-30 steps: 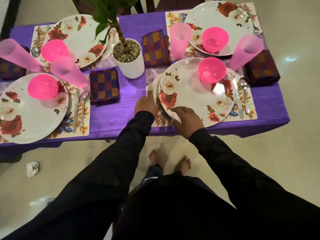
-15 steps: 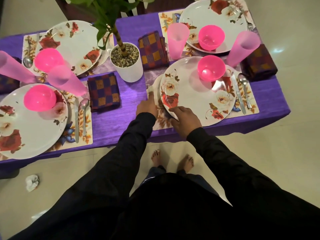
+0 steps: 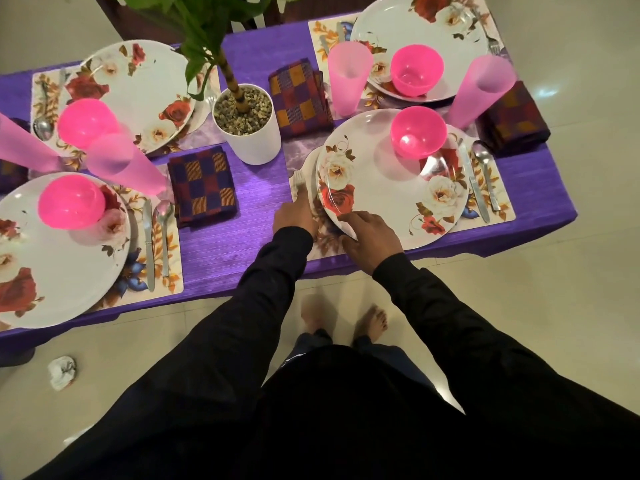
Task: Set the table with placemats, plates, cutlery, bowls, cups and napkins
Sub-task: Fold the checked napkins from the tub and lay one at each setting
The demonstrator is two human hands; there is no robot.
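Fork [image 3: 300, 181] half hidden under left hand [image 3: 295, 216], grip unclear; right hand [image 3: 370, 237] pinching plate [image 3: 388, 188] rim

White pot [image 3: 248, 133] with pebbles and green plant mid-table on purple tablecloth [image 3: 221, 244]; crumpled paper [image 3: 61, 372] on floor below table's left end

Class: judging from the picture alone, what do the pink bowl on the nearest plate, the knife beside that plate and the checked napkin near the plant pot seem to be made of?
Pink bowl: probably plastic, glossy and slightly translucent, light glowing through it.
Knife: metal, likely steel, a polished silver-grey blade.
Checked napkin: woven cloth, matte, with a ribbed weave and soft folded edges.
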